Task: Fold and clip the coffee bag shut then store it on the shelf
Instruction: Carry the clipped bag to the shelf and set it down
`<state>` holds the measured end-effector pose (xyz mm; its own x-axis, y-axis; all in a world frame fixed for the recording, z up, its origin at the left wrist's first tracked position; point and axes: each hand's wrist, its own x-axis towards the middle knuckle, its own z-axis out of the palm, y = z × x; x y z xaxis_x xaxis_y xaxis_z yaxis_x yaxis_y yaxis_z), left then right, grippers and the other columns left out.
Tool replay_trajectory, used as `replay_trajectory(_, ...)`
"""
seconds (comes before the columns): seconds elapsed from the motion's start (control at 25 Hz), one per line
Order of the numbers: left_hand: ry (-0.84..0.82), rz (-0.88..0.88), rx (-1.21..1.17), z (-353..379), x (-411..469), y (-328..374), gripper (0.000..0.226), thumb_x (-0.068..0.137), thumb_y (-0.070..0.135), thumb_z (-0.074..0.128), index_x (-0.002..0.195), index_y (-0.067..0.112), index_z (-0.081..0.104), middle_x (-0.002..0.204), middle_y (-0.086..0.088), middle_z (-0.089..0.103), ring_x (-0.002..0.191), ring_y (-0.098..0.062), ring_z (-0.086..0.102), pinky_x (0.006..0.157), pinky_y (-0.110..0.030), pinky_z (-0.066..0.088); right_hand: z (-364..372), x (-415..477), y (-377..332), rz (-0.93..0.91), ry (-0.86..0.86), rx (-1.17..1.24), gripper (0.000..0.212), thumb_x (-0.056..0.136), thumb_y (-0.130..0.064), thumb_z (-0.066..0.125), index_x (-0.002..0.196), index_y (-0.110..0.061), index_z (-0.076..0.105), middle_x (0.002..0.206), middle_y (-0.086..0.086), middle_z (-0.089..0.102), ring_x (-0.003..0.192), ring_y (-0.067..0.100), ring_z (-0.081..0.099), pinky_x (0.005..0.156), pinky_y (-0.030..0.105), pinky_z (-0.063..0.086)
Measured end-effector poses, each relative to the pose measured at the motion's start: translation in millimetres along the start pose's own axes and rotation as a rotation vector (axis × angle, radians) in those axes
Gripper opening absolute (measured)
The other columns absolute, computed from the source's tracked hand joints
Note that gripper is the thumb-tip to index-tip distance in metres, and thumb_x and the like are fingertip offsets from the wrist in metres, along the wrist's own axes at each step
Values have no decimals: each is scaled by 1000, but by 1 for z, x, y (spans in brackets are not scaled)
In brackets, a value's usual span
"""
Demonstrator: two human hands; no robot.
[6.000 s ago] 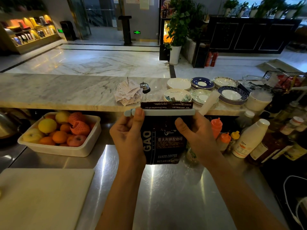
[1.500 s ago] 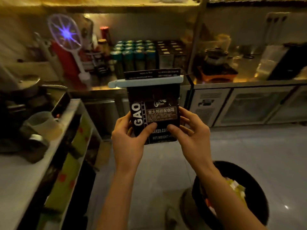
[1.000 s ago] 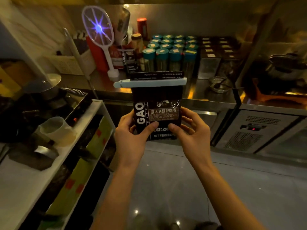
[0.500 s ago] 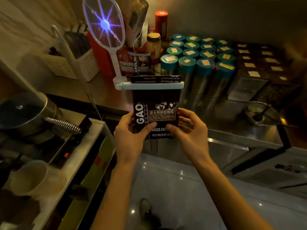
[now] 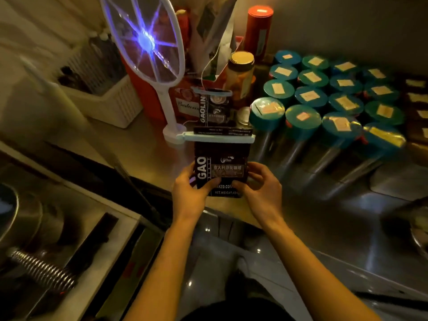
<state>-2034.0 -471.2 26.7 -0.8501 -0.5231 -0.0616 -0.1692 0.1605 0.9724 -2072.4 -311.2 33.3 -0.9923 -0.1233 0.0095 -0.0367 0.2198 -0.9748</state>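
I hold a black coffee bag (image 5: 221,156) upright over the front edge of a steel shelf (image 5: 148,156). Its folded top is pinched by a pale blue sealing clip (image 5: 215,137). My left hand (image 5: 190,188) grips the bag's lower left side, thumb across the front. My right hand (image 5: 261,188) grips the lower right side. A second, similar black bag (image 5: 214,107) with its own clip stands on the shelf just behind.
A white electric fly swatter (image 5: 148,49) glows on its stand at the left. A red box (image 5: 185,105), a jar (image 5: 240,70) and a red canister (image 5: 258,31) stand behind. Several teal-lidded tins (image 5: 324,103) fill the right. A white basket (image 5: 104,89) sits far left; a pot handle (image 5: 39,269) is lower left.
I turned from the marble counter to this shelf and came closer. Both hands slid from the clip down to the bag's lower sides and carried it forward toward the shelf.
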Motion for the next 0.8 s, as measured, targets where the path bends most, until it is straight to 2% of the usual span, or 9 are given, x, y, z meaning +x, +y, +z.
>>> replay_trajectory(0.12, -44, -51, 42, 11, 29, -15, 57, 74, 17, 83, 126, 18, 60, 122, -4, 66, 111, -19, 63, 85, -27, 53, 9, 30, 18, 42, -37, -20, 51, 77, -9, 79, 121, -21, 57, 108, -14, 63, 93, -13, 60, 72, 5, 51)
replay_trajectory(0.24, -68, -76, 102, 33, 88, -20, 55, 75, 18, 83, 125, 13, 61, 121, -5, 67, 110, -20, 63, 89, -31, 54, 17, 96, 39, 84, -70, -65, 53, 78, -7, 77, 125, -16, 56, 118, -1, 64, 99, 1, 61, 72, 6, 52)
replay_trajectory(0.32, -68, -125, 108, 37, 104, -25, 58, 75, 15, 83, 127, 9, 59, 122, -7, 66, 111, -23, 62, 91, -33, 53, 24, 112, 44, 103, -101, -119, 52, 78, -7, 76, 126, -16, 55, 120, 1, 64, 108, 9, 61, 81, 15, 55)
replay_trajectory(0.4, -63, -208, 95, 38, 135, -36, 61, 75, 13, 82, 130, 6, 56, 126, -10, 65, 116, -26, 61, 94, -35, 52, 40, 141, 50, 146, -143, -140, 49, 79, -7, 75, 123, -17, 56, 121, 3, 65, 112, 13, 61, 94, 32, 54)
replay_trajectory(0.48, -98, -254, 82, 42, 170, -45, 62, 76, 11, 81, 132, 7, 54, 128, -11, 64, 119, -26, 60, 100, -42, 51, 55, 170, 58, 184, -147, -146, 47, 80, -8, 74, 122, -19, 56, 121, 2, 65, 113, 14, 60, 98, 38, 53)
replay_trajectory(0.56, -127, -273, 70, 43, 195, -53, 60, 78, 11, 79, 132, 9, 54, 128, -9, 64, 118, -23, 60, 101, -46, 51, 65, 189, 60, 225, -146, -156, 48, 80, -8, 74, 124, -19, 56, 122, 3, 66, 114, 14, 61, 98, 37, 52)
replay_trajectory(0.68, -198, -270, 104, 41, 225, -69, 56, 79, 13, 79, 130, 14, 56, 124, -7, 67, 115, -22, 62, 99, -47, 52, 83, 204, 62, 296, -123, -213, 49, 82, -7, 72, 128, -14, 54, 125, 6, 65, 117, 18, 60, 95, 27, 47)
replay_trajectory(0.8, -263, -282, 133, 42, 244, -82, 48, 83, 10, 74, 128, 13, 56, 124, -10, 67, 117, -26, 62, 100, -42, 51, 95, 217, 67, 331, -95, -253, 46, 87, -6, 66, 130, -15, 54, 130, 7, 62, 123, 20, 57, 94, 27, 44)
